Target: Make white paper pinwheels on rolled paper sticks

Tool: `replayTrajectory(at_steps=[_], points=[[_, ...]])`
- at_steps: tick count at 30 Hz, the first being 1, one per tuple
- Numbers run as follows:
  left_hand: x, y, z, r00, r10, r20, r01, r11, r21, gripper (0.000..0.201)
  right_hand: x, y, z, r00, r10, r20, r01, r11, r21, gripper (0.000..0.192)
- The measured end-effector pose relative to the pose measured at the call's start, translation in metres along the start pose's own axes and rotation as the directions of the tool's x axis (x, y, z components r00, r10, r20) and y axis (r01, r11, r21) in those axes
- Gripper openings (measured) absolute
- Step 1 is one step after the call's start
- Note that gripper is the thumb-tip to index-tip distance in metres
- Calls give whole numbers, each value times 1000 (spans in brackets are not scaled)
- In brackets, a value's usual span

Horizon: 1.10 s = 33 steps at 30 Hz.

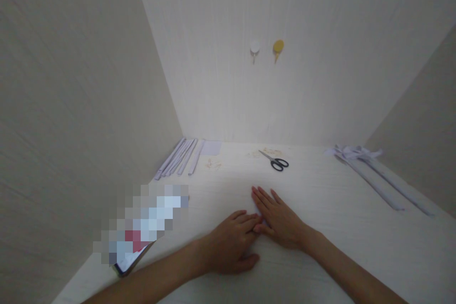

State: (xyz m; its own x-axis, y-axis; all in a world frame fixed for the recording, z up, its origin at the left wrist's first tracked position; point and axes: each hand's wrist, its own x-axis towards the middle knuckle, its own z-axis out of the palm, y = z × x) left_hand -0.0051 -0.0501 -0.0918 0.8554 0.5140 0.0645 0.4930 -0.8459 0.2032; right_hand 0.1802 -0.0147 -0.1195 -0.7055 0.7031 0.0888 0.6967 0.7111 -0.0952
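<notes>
My right hand [280,221] lies palm down on the white table, its fingers stretched out and its thumb pointing left. Beside it, my left hand [233,242] is also palm down, thumb apart from slightly bent fingers, whose tips meet the right thumb and index side. A tiny lavender sliver, perhaps paper, shows between the two hands; most of it is hidden under them. Beyond the right hand lie scissors [275,159] with black handles, blades pointing left and away.
Several folded lavender strips [176,159] and a lavender square [212,147] lie at the back left. At right are long strips [377,180] with a bow-like top. A blurred-out phone-like device [142,232] is at left. White [254,47] and yellow [278,46] hooks hang on the wall.
</notes>
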Motion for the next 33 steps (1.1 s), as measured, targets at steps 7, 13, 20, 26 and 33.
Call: replayTrajectory(at_steps=[7, 13, 20, 26, 33], points=[[-1, -2, 3, 1000, 13, -22, -13, 1000, 0, 46, 0, 1, -1, 1000, -26, 2, 26, 1000, -13, 67], [-2, -1, 1, 999, 8, -47, -8, 1000, -2, 46, -8, 0, 1, 1000, 5, -1, -5, 999, -45, 63], [-2, -2, 4, 997, 29, -76, -29, 1000, 9, 48, -48, -4, -7, 999, 25, 33, -24, 999, -23, 63], [-3, -2, 6, 996, 33, -85, -33, 999, 5, 49, -84, -13, -14, 997, 74, 33, -74, 997, 10, 66], [-4, -1, 5, 995, 37, -92, -38, 999, -9, 47, -102, -17, -14, 988, 151, 44, -151, 989, -9, 62]])
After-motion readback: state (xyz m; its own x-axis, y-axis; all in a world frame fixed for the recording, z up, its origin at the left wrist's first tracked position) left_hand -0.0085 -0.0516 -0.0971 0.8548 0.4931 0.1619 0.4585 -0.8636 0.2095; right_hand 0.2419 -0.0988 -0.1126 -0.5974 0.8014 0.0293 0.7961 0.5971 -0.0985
